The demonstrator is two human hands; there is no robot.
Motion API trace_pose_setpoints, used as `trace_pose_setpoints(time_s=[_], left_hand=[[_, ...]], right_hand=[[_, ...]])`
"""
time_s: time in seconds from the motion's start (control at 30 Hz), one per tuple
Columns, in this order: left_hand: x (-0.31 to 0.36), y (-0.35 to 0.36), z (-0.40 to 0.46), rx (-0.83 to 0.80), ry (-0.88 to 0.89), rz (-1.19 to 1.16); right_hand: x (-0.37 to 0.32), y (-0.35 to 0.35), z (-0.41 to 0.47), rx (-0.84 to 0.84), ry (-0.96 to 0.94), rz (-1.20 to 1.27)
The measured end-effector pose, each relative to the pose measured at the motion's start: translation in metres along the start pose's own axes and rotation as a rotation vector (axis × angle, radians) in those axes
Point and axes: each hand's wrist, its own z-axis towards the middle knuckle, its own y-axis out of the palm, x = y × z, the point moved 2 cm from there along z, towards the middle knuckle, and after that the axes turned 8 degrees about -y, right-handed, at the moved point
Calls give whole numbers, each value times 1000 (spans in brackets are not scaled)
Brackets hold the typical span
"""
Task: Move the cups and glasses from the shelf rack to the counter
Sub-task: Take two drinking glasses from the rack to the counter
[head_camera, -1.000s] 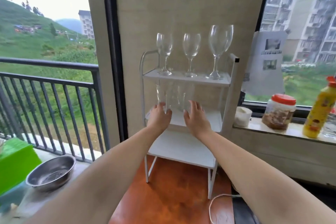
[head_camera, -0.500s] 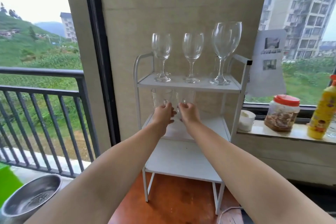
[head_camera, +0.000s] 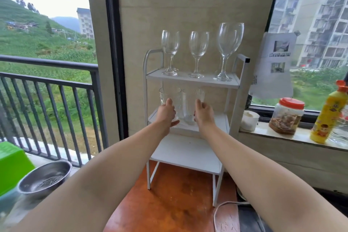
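We see the left hand (head_camera: 166, 112) and right hand (head_camera: 203, 112) each curled round a tumbler (head_camera: 165, 96) on the rack's (head_camera: 190, 79) middle shelf; clear glass blurs their edges, apparently three tumblers.

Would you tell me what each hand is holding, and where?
The left hand grips one tumbler's side; the right hand grips another tumbler's side.

One head-worn camera looks forward and down, close to the shelf rack (head_camera: 190, 79).
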Motion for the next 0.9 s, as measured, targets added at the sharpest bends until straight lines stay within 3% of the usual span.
trace_pose_setpoints(time_s=[0.47,0.77,0.9], left_hand=[[-15,-41,-114,-73,109,3],[-83,-88,-219,-145,42,132],[-136,-96,-260,-186,-88,164]], right_hand=[[-48,-38,-110,48,-92,118],[-30,-82,-247,164,73,90],[5,-116,-314,206,169,-7]])
